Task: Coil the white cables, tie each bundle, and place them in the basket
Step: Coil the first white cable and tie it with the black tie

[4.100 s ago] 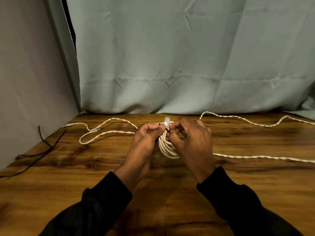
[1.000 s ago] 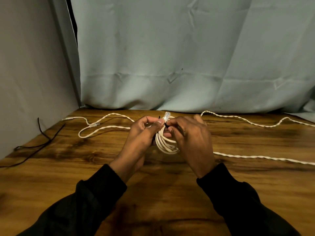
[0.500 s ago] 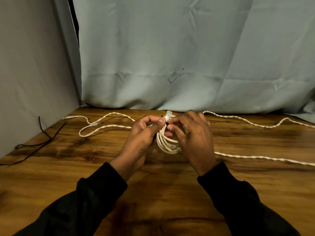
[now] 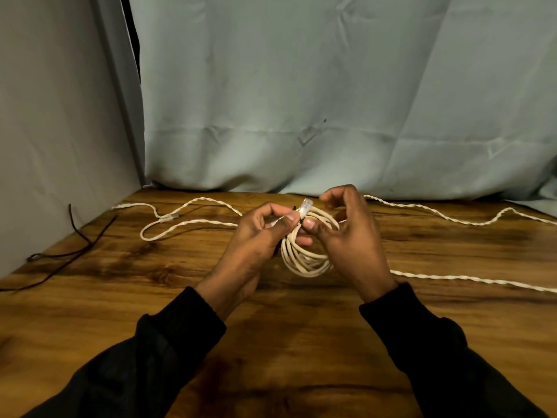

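The coiled white cable (image 4: 304,254) was held above the wooden table (image 4: 271,342), between the two hands, near the middle of the table's width. Its loops hung downward, gathered at the top, where a clear plug (image 4: 305,206) projected upward. A thin black tie (image 4: 300,220) was visible at the gathered point, just below the plug; this placement was judged to be intended to bind all loops at one point so that the bundle would not spring open.

The left hand (image 4: 256,239) was closed in a pinch at the top of the coil, thumb and forefinger pressed on the gathered strands beside the tie. The right hand (image 4: 352,233) was also curled about the coil, its thumb pressed on the strands from the opposite side and its remaining fingers arched over the loops. Whether the tie ends were being twisted or only held could not be told. The opposed grip was judged to hold the loops steady during tying.

A second, twisted white cable (image 4: 187,224) lay uncoiled on the table behind the hands, and further twisted lengths (image 4: 452,277) ran to the right edge. A thin black cord (image 4: 75,251) lay at the left edge. A pale cloth backdrop (image 4: 301,101) was hung behind the table. No basket was in view.
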